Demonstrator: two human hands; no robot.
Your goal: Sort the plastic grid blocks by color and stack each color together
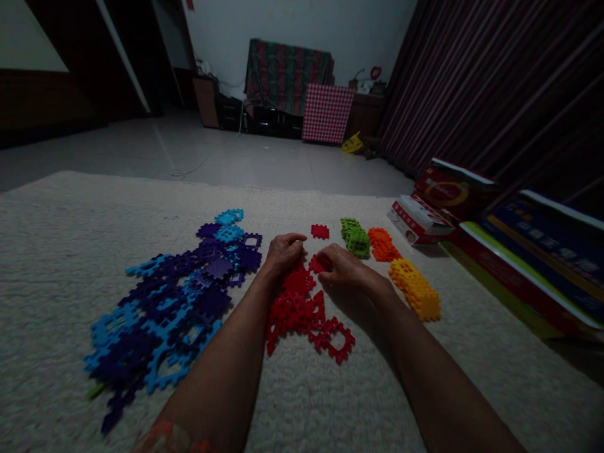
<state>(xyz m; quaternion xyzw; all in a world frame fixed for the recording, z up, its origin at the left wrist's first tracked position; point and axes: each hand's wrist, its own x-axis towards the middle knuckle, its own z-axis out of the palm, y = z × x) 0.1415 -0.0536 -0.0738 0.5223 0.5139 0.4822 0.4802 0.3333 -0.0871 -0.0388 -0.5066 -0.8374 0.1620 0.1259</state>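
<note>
My right hand (pixel 343 268) is closed on a small red toothed plastic building tile (pixel 319 263), thumb and fingers pinching its right side. My left hand (pixel 284 251) rests at the far edge of a loose pile of red tiles (pixel 297 308); its fingers are loosely bent and apart, and no tile shows in them. Some pieces in that pile are solid squares, others are frames or triangles. Beyond both hands, a single red square tile (pixel 319 231) lies flat on the mat.
Blue and purple tiles (pixel 189 296) are heaped to the left on the pale mat (pixel 302 396). Green tiles (pixel 355 238), orange tiles (pixel 382 244) and yellow tiles (pixel 415 289) stand in rows at right. A white-and-red box (pixel 419 220) and larger cartons (pixel 547 245) line the right side.
</note>
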